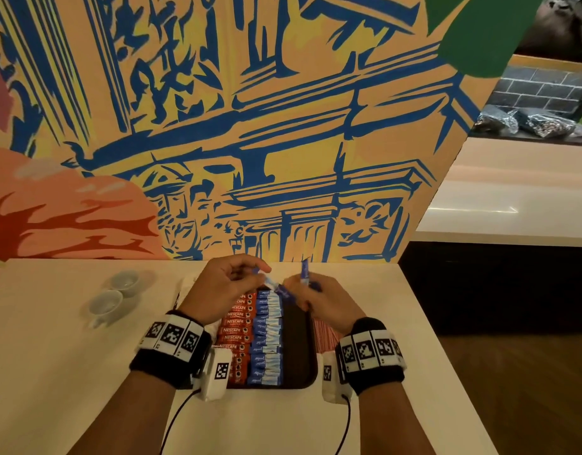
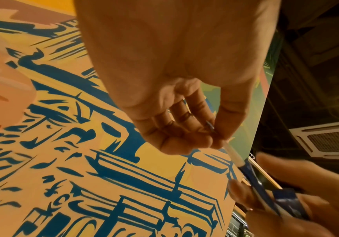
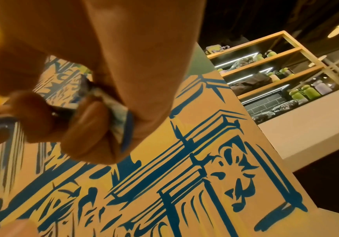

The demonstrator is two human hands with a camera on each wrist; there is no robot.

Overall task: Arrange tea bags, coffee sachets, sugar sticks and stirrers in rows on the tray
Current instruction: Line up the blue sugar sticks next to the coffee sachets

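Note:
A dark tray point(image 1: 297, 349) lies on the cream table and carries a row of red coffee sachets point(image 1: 238, 326) and a row of blue-and-white sugar sticks point(image 1: 266, 336). Above the tray's far end, my left hand point(image 1: 265, 272) pinches one sugar stick point(image 1: 276, 288) by its end. The same left hand point(image 2: 215, 137) and stick point(image 2: 235, 158) show in the left wrist view. My right hand point(image 1: 296, 287) grips a small bunch of sugar sticks point(image 1: 304, 272), and the pinched stick's other end reaches it. The bunch point(image 3: 120, 115) is clamped between thumb and fingers point(image 3: 87, 125).
Red-and-white striped stirrers point(image 1: 324, 334) lie just right of the tray, partly under my right wrist. Two small pale cups point(image 1: 125, 282) point(image 1: 105, 303) stand at the left. The painted wall rises right behind the tray. The table's right edge point(image 1: 424, 323) is close.

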